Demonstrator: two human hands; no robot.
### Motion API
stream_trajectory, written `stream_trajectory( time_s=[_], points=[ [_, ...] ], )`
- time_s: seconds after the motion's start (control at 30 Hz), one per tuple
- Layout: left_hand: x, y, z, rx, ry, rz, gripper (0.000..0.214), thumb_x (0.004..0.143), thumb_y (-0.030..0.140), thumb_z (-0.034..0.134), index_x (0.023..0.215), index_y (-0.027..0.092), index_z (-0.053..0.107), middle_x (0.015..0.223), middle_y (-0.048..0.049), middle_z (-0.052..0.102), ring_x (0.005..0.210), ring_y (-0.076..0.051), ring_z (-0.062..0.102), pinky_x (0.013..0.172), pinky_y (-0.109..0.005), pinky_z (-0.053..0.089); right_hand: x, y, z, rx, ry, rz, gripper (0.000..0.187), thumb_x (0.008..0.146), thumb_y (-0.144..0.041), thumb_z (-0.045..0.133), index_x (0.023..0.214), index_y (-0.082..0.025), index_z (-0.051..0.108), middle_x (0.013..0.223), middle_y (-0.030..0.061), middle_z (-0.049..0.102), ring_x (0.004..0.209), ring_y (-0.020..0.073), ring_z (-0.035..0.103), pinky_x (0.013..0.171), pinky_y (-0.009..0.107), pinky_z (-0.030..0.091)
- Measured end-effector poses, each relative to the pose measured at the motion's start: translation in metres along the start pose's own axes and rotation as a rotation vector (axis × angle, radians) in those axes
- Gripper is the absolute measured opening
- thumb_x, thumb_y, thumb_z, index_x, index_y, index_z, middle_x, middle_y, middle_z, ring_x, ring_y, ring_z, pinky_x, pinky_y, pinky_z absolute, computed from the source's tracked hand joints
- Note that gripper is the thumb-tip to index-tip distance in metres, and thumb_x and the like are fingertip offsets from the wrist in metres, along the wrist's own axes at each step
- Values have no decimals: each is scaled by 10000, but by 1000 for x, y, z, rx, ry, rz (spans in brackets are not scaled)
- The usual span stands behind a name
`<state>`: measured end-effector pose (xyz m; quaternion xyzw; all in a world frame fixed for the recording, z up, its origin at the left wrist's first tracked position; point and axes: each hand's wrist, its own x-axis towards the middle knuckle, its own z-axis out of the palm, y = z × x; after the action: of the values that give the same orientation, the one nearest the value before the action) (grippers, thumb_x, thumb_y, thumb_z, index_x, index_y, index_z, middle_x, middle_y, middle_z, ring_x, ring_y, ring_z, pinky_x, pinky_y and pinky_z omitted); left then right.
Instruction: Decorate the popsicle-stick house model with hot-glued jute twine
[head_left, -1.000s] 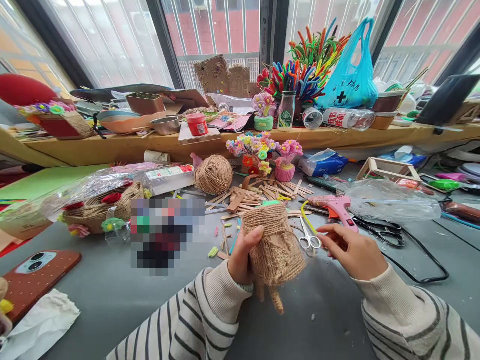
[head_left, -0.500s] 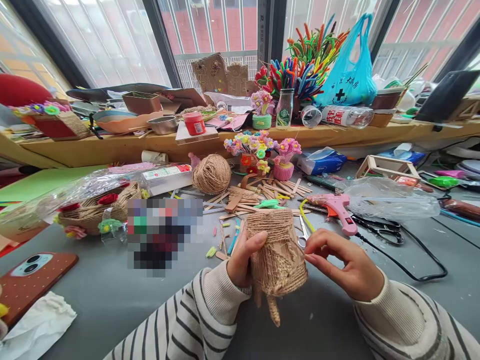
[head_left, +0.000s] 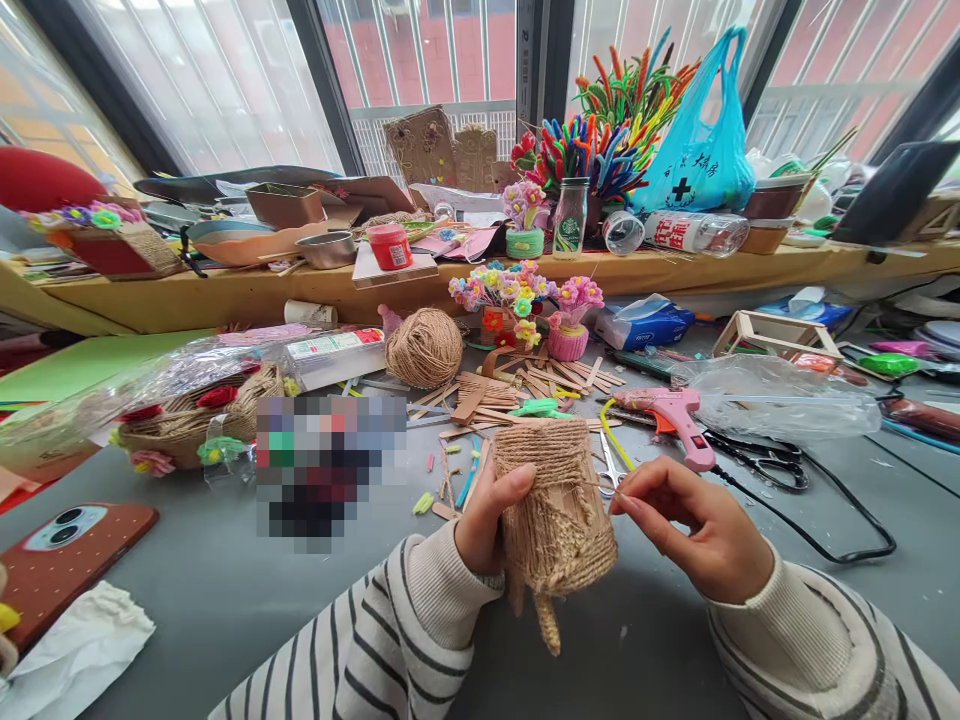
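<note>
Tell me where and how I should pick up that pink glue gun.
Best by the handle, probably, coming from the near side: the pink glue gun lies with its handle angled toward you and the orange trigger on the handle's left. The right hand is closest, though it pinches a twine strand. Mind the black cord leaving the handle's base.

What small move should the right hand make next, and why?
Probably draw the thin strand snug against the twine-wrapped piece. The right hand appears to pinch that strand out to the side, the left hand grips the piece, and a bare patch shows just below the upper wraps.
</note>
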<state>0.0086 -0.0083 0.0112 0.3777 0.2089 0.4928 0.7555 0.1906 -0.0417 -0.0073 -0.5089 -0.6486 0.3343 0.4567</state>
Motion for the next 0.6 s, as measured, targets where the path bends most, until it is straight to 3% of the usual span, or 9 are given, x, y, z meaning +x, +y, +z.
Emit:
stream_trajectory(
  time_s=[0.37,0.6],
  points=[
    [2,-7,-8,-22,-23,-4,635,672,363,661,1253,209,457,1066,-80,659,1008,-306,615,895,-424,461,0,3,2,-58,73,2,310,835,-503,492,778,-202,543,639,35,618,576,123,550,489,243,388],
    [1,-7,-10,-11,-7,-22,491,662,358,672,1107,196,539,1080,-83,656,1026,-314,610,907,-429,456,0,-1,0,-70,71,32,313,820,-518,500,771,-211,533,657,53,618,582,142,552,494,270,400]
  ],
)
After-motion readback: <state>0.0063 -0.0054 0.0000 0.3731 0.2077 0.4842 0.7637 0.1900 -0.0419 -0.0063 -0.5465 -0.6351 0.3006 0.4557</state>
